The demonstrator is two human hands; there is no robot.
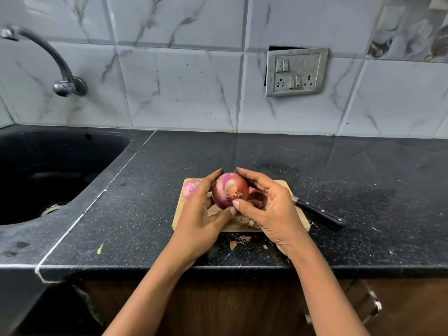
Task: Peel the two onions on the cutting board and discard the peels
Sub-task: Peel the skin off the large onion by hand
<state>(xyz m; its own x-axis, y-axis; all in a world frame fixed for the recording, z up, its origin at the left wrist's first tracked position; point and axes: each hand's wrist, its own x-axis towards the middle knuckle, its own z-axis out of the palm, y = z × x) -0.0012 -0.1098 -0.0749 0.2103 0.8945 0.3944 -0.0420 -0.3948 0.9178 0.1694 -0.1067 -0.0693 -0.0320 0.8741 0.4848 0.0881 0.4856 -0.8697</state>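
A large red onion, partly stripped so pale purple flesh shows at its top, is held above the wooden cutting board, root end toward the camera. My left hand cups it from the left with the thumb under it. My right hand wraps it from the right, thumb pressed on the skin just below the root. A second, smaller onion lies on the board's far left corner, mostly behind my left hand. Loose peel lies on the board behind the held onion.
A black-handled knife lies at the board's right edge, blade hidden by my right hand. Peel scraps dot the black counter in front of the board. A dark sink sits at left under a wall tap.
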